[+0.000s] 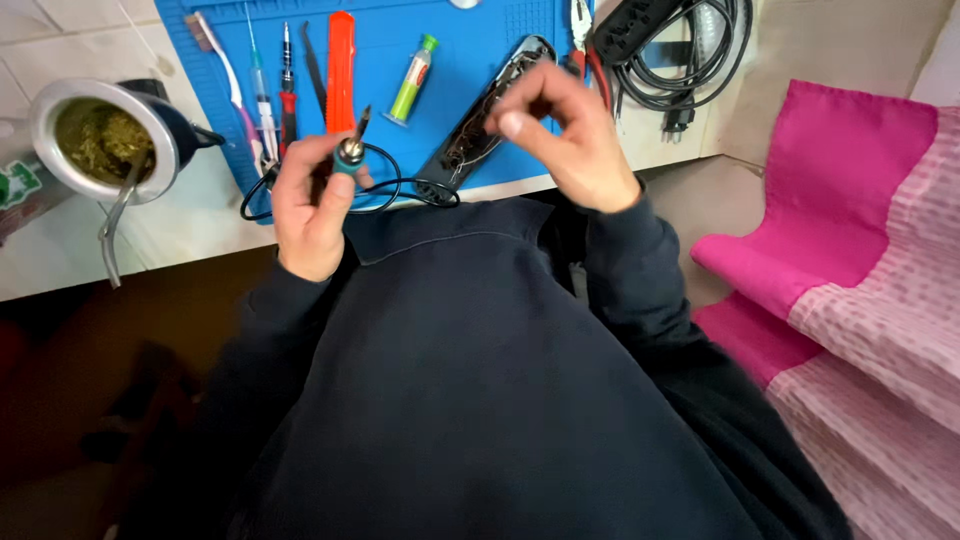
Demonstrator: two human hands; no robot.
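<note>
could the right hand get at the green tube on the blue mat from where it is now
Probably yes. The right hand hovers just right of the green tube, which lies in the open on the blue mat. Only the opened black device lies between them, low and easy to pass over. The left hand holds the soldering iron.

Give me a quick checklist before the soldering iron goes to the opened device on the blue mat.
1. Iron gripped: left hand is closed around the soldering iron, tip pointing up and away from the body. Ok.
2. Tip hot or clean: cannot tell.
3. Iron cord: loops along the edge of the blue mat near the device. Not ok.
4. Opened device: lies on the mat, insides facing up. Ok.
5. Right hand: fingers pinched above the device; whether it holds anything is too blurred. Cannot tell.
6. Full cup: beside the mat, apart from the iron. Ok.
</note>
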